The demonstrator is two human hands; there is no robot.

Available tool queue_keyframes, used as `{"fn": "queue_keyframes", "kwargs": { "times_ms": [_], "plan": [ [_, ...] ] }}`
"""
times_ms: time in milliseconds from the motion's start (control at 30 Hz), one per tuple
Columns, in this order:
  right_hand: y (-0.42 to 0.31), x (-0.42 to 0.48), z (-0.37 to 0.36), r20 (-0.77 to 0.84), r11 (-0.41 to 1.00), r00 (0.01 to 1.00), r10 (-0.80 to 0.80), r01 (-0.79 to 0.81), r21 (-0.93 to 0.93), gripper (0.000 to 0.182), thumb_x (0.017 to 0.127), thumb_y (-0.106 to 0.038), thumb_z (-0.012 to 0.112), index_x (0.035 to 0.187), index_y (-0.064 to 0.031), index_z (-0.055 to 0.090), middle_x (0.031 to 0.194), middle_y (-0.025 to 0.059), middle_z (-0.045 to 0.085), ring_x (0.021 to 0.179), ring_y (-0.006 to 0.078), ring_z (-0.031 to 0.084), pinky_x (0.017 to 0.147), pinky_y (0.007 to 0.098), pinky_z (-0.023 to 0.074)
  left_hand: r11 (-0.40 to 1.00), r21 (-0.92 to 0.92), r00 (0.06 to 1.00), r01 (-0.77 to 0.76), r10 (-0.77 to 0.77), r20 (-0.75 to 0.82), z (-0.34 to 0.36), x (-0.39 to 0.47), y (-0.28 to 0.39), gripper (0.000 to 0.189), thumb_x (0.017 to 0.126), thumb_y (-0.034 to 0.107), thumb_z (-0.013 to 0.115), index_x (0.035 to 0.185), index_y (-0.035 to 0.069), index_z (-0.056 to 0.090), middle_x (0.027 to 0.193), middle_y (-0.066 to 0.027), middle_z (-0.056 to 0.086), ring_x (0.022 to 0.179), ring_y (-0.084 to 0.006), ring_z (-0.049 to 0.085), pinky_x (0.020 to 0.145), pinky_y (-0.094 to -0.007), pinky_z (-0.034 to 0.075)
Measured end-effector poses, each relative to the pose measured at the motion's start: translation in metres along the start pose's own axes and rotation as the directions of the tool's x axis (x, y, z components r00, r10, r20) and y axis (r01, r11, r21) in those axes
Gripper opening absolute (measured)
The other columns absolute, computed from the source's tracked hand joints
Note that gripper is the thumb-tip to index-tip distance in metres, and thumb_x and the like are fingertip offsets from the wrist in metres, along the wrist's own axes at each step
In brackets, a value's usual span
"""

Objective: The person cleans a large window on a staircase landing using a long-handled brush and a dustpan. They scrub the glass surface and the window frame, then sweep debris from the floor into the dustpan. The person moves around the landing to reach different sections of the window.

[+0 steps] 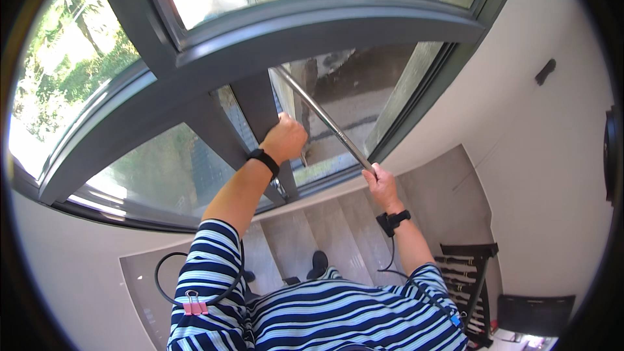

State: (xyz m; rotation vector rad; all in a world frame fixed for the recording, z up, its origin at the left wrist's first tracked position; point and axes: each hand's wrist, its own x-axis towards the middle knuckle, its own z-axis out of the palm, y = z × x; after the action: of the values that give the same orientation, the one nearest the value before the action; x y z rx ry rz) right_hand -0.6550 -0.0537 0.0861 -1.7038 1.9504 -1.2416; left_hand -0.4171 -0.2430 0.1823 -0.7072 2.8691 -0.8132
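Note:
A thin metal telescopic pole slants up and to the left from my right hand, whose fingers are wrapped round its near end. The pole's upper end reaches the window opening and passes out of sight by the dark frame's crossbar. Against the upright stile of the grey window sash, my left hand is curled over the edge; its fingertips are hidden. Below that wrist a metal latch sits on the sash. To the right of the sash, the lower window pane is slid aside.
Tiled stair steps run beneath me, with my dark shoe on one. A banister with a dark handrail stands at the lower right. White wall curves along the right. Cables hang from both my arms. Greenery and a concrete wall show outside.

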Motion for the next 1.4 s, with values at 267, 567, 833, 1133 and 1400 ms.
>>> {"fn": "queue_keyframes", "kwargs": {
  "times_ms": [267,567,833,1133,1400],
  "plan": [
    [0.059,-0.106,0.001,0.314,0.847,0.919,0.238,-0.039,-0.53,0.038,0.087,-0.041,0.061,0.074,-0.0053,0.053,0.065,0.019,0.062,0.063,0.0395,0.062,0.055,0.049,0.048,1.0,0.027,0.995,-0.015,0.012,0.1,-0.008,-0.002,-0.003,0.019,0.073,0.023,0.058,0.069,0.006,0.064,0.063,-0.0101,0.06,0.064,-0.0256,0.057,0.064,-0.0415,0.041],
    [0.109,-0.15,0.036,0.216,0.703,0.817,0.535,-0.288,-0.65,0.035,0.084,-0.034,0.063,0.076,-0.0005,0.062,0.074,0.0223,0.065,0.072,0.0402,0.064,0.065,0.0489,0.0496,0.999,0.045,0.996,0.024,-0.027,0.084,-0.01,-0.002,0.0,0.02,0.077,0.023,0.054,0.073,0.005,0.064,0.066,-0.0118,0.061,0.067,-0.0265,0.057,0.066,-0.0434,0.042],
    [0.11,-0.169,0.013,0.062,0.634,0.708,0.704,-0.586,-0.504,0.037,0.084,-0.039,0.064,0.081,-0.0026,0.059,0.083,0.0232,0.065,0.082,0.0442,0.061,0.068,0.0523,0.0476,0.998,0.038,0.998,0.056,-0.056,-0.013,-0.006,0.0,0.001,0.02,0.075,0.025,0.056,0.072,0.008,0.064,0.065,-0.0102,0.061,0.068,-0.0273,0.059,0.063,-0.0449,0.041],
    [0.15,-0.204,0.008,0.151,0.642,0.706,0.691,-0.505,-0.577,0.024,0.086,-0.026,0.055,0.087,-0.0023,0.059,0.087,0.0241,0.066,0.085,0.0433,0.063,0.072,0.0532,0.0488,0.998,0.012,0.997,0.065,-0.065,0.029,-0.014,0.002,-0.002,0.021,0.074,0.026,0.056,0.07,0.006,0.064,0.064,-0.0106,0.06,0.066,-0.0271,0.057,0.064,-0.0446,0.042],
    [0.102,-0.121,0.09,0.585,0.517,0.456,0.671,-0.853,0.073,0.043,0.092,-0.038,0.054,0.07,-0.0012,0.052,0.061,0.0143,0.055,0.042,0.0271,0.051,0.044,0.0414,0.0417,0.992,0.07,0.993,0.109,-0.112,0.033,-0.012,-0.009,-0.001,0.017,0.078,0.024,0.054,0.068,0.012,0.059,0.064,-0.0039,0.058,0.069,-0.0203,0.057,0.066,-0.0367,0.039]
  ]
}}
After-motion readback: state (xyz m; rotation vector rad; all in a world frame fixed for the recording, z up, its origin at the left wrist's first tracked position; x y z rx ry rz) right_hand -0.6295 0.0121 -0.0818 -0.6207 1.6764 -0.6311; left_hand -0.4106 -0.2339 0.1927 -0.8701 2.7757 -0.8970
